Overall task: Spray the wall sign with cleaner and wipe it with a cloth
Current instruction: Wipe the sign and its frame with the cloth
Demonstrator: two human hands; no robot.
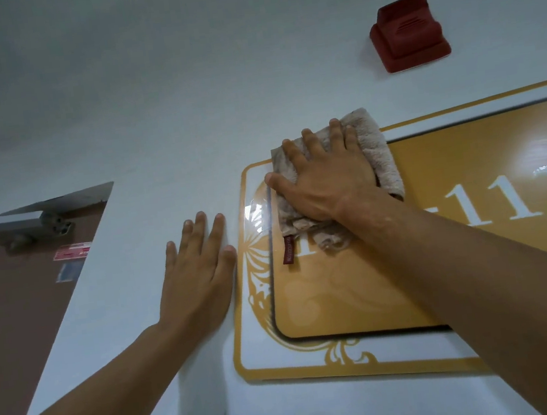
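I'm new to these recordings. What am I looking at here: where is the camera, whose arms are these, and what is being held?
There is one picture, taken by a wide-angle camera worn on a person's head, looking up along a wall. No robot is involved; the two bare arms belong to the wearer. The right hand lies flat with straight fingers, pressing a beige cloth against the upper left part of a yellow wall sign that shows the digits 113. The left hand rests open on the bare wall just beside the sign and holds nothing. Higher on the wall sits a red box, and a brown door shows at the left. No spray bottle is in view.
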